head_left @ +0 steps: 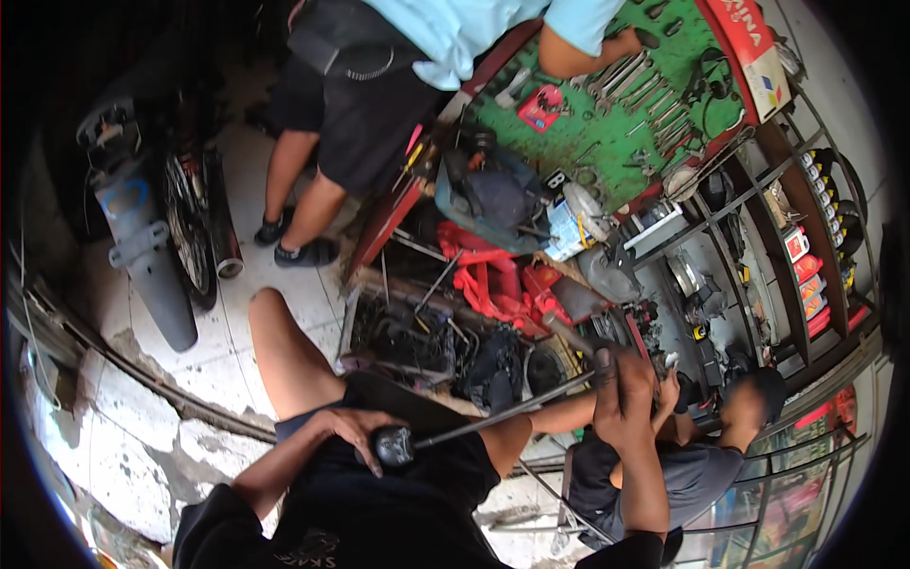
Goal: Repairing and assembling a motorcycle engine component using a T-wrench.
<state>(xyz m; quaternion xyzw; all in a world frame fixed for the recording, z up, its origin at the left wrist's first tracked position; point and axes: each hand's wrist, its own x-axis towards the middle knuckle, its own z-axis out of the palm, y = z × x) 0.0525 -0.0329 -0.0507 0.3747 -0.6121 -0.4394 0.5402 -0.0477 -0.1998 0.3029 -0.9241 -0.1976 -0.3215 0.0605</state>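
Observation:
My left hand (pixel 355 434) is curled round the side of a dark, round metal piece (pixel 393 446) resting at my lap. From this piece a long thin metal rod (pixel 502 412) slants up to the right and ends close to my right hand. Raised at the right, my right hand (pixel 621 389) is closed, its thumb upright and smudged dark. A blunt greyish-brown bar (pixel 569 335) sticks out of it to the upper left; its other end is hidden by the fingers, and its kind does not show.
Ahead stands a green-topped workbench (pixel 607 142) with several wrenches (pixel 630 85); a person in light blue (pixel 455 38) leans over it. A parts crate (pixel 398 332) and red plastic pieces (pixel 493 289) lie below. Another person (pixel 654 484) sits close right. Motorcycle parts (pixel 152 256) stand left.

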